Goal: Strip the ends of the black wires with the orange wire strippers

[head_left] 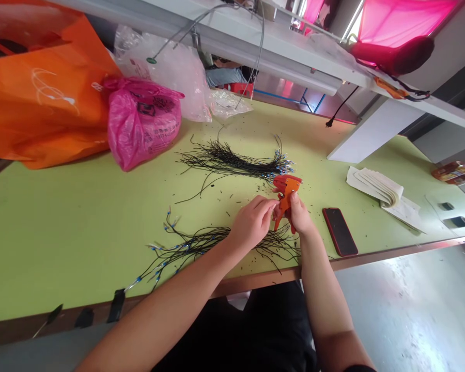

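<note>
An orange and red wire stripper (289, 190) is held upright in my right hand (300, 214), its handles pointing down toward me. Close against its jaw side, the fingers of my left hand (256, 219) are pinched together; what they hold is too small to make out. Beneath my left hand and forearm lies a loose bundle of black wires (201, 240), several with blue and metal ends at the left. Beyond the tool is a second, thicker bundle of black wires (240, 163), its blue-tipped ends gathered at the right near the tool's head.
Small black scraps dot the green tabletop (81, 222). A phone (340, 231) and folded papers (383, 194) lie to the right. Pink (143, 121) and orange bags (46, 98) stand at the back left. Black tape (117, 305) hangs on the front edge. A shelf (294, 51) spans the back.
</note>
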{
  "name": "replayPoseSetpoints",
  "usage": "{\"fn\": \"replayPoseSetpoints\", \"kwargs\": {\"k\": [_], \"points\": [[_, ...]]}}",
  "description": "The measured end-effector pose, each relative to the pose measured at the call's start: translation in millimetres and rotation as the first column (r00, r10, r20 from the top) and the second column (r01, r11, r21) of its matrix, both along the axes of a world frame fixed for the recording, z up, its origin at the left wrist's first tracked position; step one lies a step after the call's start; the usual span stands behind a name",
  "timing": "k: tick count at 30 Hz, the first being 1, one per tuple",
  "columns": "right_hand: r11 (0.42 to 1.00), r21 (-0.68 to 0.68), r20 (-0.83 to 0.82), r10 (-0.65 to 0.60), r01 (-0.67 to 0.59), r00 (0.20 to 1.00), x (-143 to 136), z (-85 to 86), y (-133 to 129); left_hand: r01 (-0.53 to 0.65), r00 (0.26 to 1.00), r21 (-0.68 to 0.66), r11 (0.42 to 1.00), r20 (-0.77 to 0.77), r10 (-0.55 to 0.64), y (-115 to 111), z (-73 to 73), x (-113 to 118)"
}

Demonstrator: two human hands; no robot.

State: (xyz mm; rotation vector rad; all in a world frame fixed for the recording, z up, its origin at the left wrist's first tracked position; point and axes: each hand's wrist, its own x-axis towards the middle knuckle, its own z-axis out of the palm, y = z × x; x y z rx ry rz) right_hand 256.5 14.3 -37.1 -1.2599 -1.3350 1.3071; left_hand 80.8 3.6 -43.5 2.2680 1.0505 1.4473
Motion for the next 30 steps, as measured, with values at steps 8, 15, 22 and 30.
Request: {"fn": "replayPoseSetpoints", "kwargs": {"k": [8, 15, 22, 30], "points": [[1.000, -0.015, -0.009, -0.009, 0.009, 1.000, -1.5, -0.1, -0.3, 0.003, 1.000, -0.006, 1.000, 0.004, -0.003, -1.5, 0.2, 0.3], [0.999, -0.023, -0.056, -0.023, 0.022, 0.998, -2.4, -2.5, 0.7, 0.003, 1.000, -0.014, 1.000, 0.009, -0.003, -1.6, 0.5, -0.1], [0.998, -0.051, -0.135, 0.016, -0.023, 0.991, -1.3, 2.6, -2.1, 0.006, 1.000, -0.025, 1.000, 0.007, -0.005, -1.7, 1.4, -0.1], [0.998, -0.023, -0.192, 0.058, -0.063, 0.980, -0.6, -0.4, -0.6, -0.041, 0.999, -0.076, 0.996, -0.003, 0.041, -2.1, 3.7, 0.3]]}}
